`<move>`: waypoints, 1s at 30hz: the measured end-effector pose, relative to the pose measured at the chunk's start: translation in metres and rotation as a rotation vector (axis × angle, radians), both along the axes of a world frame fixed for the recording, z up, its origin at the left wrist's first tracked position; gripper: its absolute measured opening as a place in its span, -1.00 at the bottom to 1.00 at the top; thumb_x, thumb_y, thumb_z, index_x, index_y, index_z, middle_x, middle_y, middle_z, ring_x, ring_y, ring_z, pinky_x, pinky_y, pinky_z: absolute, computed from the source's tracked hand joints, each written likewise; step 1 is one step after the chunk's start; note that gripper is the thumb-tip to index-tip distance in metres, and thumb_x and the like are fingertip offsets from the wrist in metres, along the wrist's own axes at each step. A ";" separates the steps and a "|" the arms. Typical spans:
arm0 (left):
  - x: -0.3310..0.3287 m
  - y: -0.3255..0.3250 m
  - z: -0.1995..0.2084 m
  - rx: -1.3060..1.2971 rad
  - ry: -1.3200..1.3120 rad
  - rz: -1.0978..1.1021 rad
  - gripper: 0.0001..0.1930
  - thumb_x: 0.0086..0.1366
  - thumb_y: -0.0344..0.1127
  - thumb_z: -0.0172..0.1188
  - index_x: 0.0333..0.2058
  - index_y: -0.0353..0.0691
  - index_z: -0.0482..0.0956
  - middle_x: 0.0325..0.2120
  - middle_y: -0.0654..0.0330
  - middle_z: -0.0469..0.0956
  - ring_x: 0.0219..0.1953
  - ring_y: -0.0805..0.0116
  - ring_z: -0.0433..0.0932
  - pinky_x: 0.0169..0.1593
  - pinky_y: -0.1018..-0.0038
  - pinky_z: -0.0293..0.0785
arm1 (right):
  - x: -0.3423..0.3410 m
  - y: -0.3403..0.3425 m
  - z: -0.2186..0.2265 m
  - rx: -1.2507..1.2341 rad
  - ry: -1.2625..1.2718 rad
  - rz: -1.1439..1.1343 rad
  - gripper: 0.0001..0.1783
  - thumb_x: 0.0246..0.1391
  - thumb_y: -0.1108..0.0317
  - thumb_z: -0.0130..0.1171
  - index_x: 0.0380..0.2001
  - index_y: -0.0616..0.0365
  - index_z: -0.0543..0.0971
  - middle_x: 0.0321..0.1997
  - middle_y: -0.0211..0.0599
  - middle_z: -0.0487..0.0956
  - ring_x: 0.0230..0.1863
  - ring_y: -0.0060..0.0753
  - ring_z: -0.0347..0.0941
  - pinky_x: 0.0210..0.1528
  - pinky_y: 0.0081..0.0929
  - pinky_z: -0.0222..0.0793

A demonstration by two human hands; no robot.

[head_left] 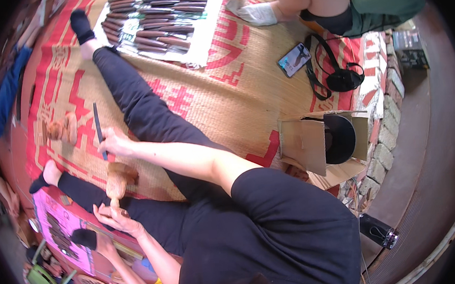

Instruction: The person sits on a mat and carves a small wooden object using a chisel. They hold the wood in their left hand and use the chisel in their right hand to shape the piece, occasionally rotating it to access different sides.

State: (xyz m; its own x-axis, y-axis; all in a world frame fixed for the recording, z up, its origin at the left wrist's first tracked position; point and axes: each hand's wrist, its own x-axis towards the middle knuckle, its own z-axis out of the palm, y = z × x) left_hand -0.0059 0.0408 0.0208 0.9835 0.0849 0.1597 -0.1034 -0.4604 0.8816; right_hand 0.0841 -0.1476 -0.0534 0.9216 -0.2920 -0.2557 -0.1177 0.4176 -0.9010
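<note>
My right hand (114, 141) is closed around a thin, dark, flat bar-shaped tool (97, 122), which stands up from the grip and also shows below it. Its exact kind is not clear. Lower down, my left hand (119, 219) grips the narrow end of a light-brown carved wooden piece (116, 185), with the fingers partly curled about it. The piece's wider block end points up toward the tool, and a small gap seems to lie between them. Both hands are between my outstretched legs, the carved piece beside my lower leg.
Other carved wooden pieces (64, 129) rest on the red-patterned woven mat (182, 100). Rows of brown wooden-handled items (161, 20) lie on a white sheet. A phone (294, 60), a black strapped pouch (345, 79) and an open cardboard box (302, 143) sit to the right. Other people sit nearby, one wearing a white glove (257, 14).
</note>
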 end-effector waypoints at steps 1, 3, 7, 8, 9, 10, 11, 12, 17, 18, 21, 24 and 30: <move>-0.003 0.000 0.001 0.007 0.031 -0.011 -0.39 0.28 -0.10 0.05 0.23 -0.22 0.18 -0.01 0.06 0.33 -0.53 0.51 0.27 -0.52 0.60 0.17 | 0.002 0.001 -0.010 0.023 -0.006 -0.041 -0.86 -0.33 0.46 0.27 -0.65 0.21 0.49 -0.67 -0.27 0.54 -0.56 -0.41 0.52 -0.47 -0.37 0.41; -0.002 0.004 0.005 0.032 0.084 -0.027 -0.43 0.30 -0.11 0.03 0.22 -0.17 0.19 -0.03 0.11 0.34 -0.53 0.53 0.30 -0.53 0.61 0.22 | 0.001 -0.003 -0.010 0.184 0.002 -0.059 -0.88 -0.28 0.47 0.25 -0.62 0.20 0.49 -0.64 -0.33 0.52 -0.56 -0.49 0.49 -0.47 -0.43 0.39; 0.013 0.021 -0.006 0.072 0.072 -0.045 -0.44 0.30 -0.16 0.04 0.24 -0.09 0.16 -0.11 0.13 0.38 -0.68 0.60 0.23 -0.68 0.67 0.09 | -0.006 -0.021 0.000 0.094 0.043 -0.104 -0.87 -0.29 0.44 0.26 -0.62 0.21 0.50 -0.65 -0.33 0.52 -0.53 -0.49 0.49 -0.45 -0.42 0.36; 0.013 0.021 -0.005 0.037 0.093 -0.037 -0.44 0.31 -0.16 0.04 0.24 -0.09 0.16 -0.11 0.12 0.38 -0.69 0.61 0.22 -0.70 0.67 0.08 | -0.003 -0.020 -0.002 0.058 0.044 -0.124 -0.86 -0.30 0.43 0.26 -0.62 0.22 0.51 -0.65 -0.30 0.52 -0.53 -0.46 0.50 -0.45 -0.40 0.36; 0.018 0.023 -0.006 0.048 0.107 -0.024 -0.45 0.30 -0.16 0.05 0.24 -0.09 0.18 -0.09 0.12 0.37 -0.65 0.59 0.25 -0.66 0.66 0.12 | -0.004 -0.024 0.000 0.066 0.061 -0.139 -0.85 -0.31 0.44 0.27 -0.60 0.26 0.52 -0.64 -0.24 0.54 -0.52 -0.40 0.51 -0.43 -0.38 0.37; 0.024 0.024 -0.007 0.061 0.122 -0.014 -0.45 0.30 -0.15 0.05 0.24 -0.10 0.19 -0.08 0.12 0.35 -0.61 0.57 0.28 -0.62 0.65 0.17 | -0.001 -0.025 -0.004 0.083 0.042 -0.168 -0.84 -0.32 0.44 0.27 -0.60 0.27 0.51 -0.63 -0.21 0.54 -0.53 -0.38 0.52 -0.44 -0.36 0.38; 0.022 0.017 -0.003 0.062 0.118 0.003 -0.45 0.30 -0.15 0.06 0.23 -0.10 0.20 -0.09 0.13 0.35 -0.59 0.56 0.30 -0.59 0.64 0.19 | -0.001 -0.025 -0.005 0.109 0.049 -0.158 -0.84 -0.31 0.44 0.27 -0.61 0.27 0.51 -0.63 -0.20 0.54 -0.53 -0.37 0.53 -0.45 -0.36 0.39; 0.022 0.012 0.000 0.064 0.113 0.018 -0.45 0.29 -0.15 0.06 0.23 -0.10 0.21 -0.09 0.13 0.35 -0.56 0.54 0.31 -0.57 0.63 0.21 | -0.001 -0.026 -0.005 0.136 0.056 -0.149 -0.85 -0.31 0.44 0.27 -0.62 0.27 0.50 -0.63 -0.20 0.55 -0.54 -0.36 0.53 -0.46 -0.36 0.40; 0.019 -0.018 0.019 0.143 0.213 -0.008 -0.42 0.27 -0.11 0.05 0.23 -0.10 0.22 -0.03 0.13 0.30 -0.36 0.46 0.38 -0.38 0.56 0.31 | -0.002 -0.035 0.004 0.231 0.062 -0.080 -0.83 -0.29 0.44 0.26 -0.60 0.26 0.47 -0.62 -0.18 0.55 -0.54 -0.34 0.55 -0.46 -0.38 0.45; 0.018 -0.022 0.020 0.136 0.220 -0.006 -0.44 0.27 -0.11 0.06 0.23 -0.10 0.23 -0.05 0.15 0.31 -0.43 0.50 0.34 -0.46 0.59 0.25 | -0.001 -0.037 0.005 0.251 0.073 -0.074 -0.82 -0.28 0.44 0.26 -0.58 0.25 0.47 -0.62 -0.18 0.55 -0.53 -0.33 0.56 -0.46 -0.39 0.45; 0.015 -0.038 0.026 0.099 0.227 0.006 -0.48 0.30 -0.12 0.05 0.20 -0.11 0.24 -0.10 0.22 0.33 -0.61 0.62 0.22 -0.62 0.66 0.09 | 0.006 -0.035 -0.002 0.277 0.104 -0.060 -0.80 -0.26 0.43 0.26 -0.53 0.26 0.46 -0.60 -0.19 0.55 -0.53 -0.33 0.56 -0.45 -0.40 0.46; 0.013 -0.043 0.026 0.060 0.202 0.033 -0.52 0.34 -0.13 0.03 0.18 -0.11 0.25 -0.15 0.26 0.33 -0.66 0.66 0.15 -0.66 0.69 0.02 | 0.004 -0.034 -0.001 0.218 0.095 -0.025 -0.83 -0.22 0.44 0.24 -0.52 0.25 0.46 -0.58 -0.22 0.55 -0.53 -0.35 0.55 -0.45 -0.42 0.47; 0.010 -0.038 0.024 0.009 0.203 0.037 -0.52 0.33 -0.16 0.02 0.18 -0.12 0.24 -0.19 0.29 0.31 -0.64 0.66 0.15 -0.64 0.68 0.02 | 0.012 -0.017 -0.016 0.304 0.055 -0.093 -0.79 -0.28 0.47 0.31 -0.54 0.22 0.46 -0.61 -0.20 0.55 -0.54 -0.34 0.55 -0.51 -0.35 0.46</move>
